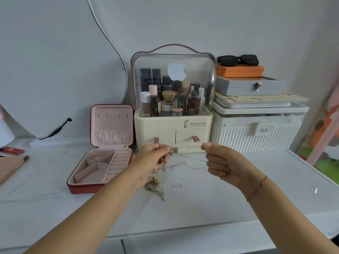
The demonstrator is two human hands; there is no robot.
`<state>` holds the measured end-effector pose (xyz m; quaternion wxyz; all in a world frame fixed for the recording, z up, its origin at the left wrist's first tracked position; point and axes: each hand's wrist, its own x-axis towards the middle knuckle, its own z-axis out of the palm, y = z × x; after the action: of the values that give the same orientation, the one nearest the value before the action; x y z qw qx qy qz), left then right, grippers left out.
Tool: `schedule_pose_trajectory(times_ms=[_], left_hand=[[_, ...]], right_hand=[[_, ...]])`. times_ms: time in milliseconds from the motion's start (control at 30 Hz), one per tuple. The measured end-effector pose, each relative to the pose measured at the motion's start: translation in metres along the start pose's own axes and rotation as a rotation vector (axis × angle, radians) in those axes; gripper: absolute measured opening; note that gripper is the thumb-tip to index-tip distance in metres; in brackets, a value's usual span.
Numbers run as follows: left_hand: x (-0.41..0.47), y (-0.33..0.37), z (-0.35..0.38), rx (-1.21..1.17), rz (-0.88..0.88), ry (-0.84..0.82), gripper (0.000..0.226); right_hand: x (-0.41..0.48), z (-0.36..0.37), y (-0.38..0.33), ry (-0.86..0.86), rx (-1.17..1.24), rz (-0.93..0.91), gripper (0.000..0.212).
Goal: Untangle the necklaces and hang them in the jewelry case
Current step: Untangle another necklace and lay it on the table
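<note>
Head view. Left hand [154,158], just right of the open red jewelry case [82,187], pinches the silver chain [172,173] where the gold necklace [155,187] snags it. Right hand [222,162], farther right, grip curled, thumb on forefinger, seemingly pinching the chain's other end. Gold necklace mostly heaped on the tabletop [220,208] right of the case. Risk: pulling the hands apart cinches the knot or snaps the fine chain.

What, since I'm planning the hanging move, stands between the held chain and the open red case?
Nothing visible: only table lies between the thin chain and the case open on its left. The gold necklace may still snag it.
</note>
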<state>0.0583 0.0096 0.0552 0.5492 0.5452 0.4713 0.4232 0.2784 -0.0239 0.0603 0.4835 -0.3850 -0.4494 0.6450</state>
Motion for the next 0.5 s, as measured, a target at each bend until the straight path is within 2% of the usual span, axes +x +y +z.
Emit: schedule_pose_trajectory(times_ms=[100, 200, 333, 500], left_hand=[[-0.001, -0.002, 0.003, 0.112, 0.056, 0.016, 0.016], [0.001, -0.005, 0.007, 0.285, 0.109, 0.062, 0.016], [-0.002, 0.003, 0.007, 0.041, 0.054, -0.04, 0.02], [0.001, 0.012, 0.009, -0.185, 0.022, -0.161, 0.016]], right_hand=[[-0.004, -0.012, 0.001, -0.015, -0.142, 0.051, 0.021], [-0.006, -0.017, 0.004, 0.06, -0.335, 0.079, 0.011], [0.0, -0.024, 0.013, 0.243, -0.591, 0.004, 0.006], [0.003, -0.009, 0.025, 0.292, -0.854, -0.065, 0.014]])
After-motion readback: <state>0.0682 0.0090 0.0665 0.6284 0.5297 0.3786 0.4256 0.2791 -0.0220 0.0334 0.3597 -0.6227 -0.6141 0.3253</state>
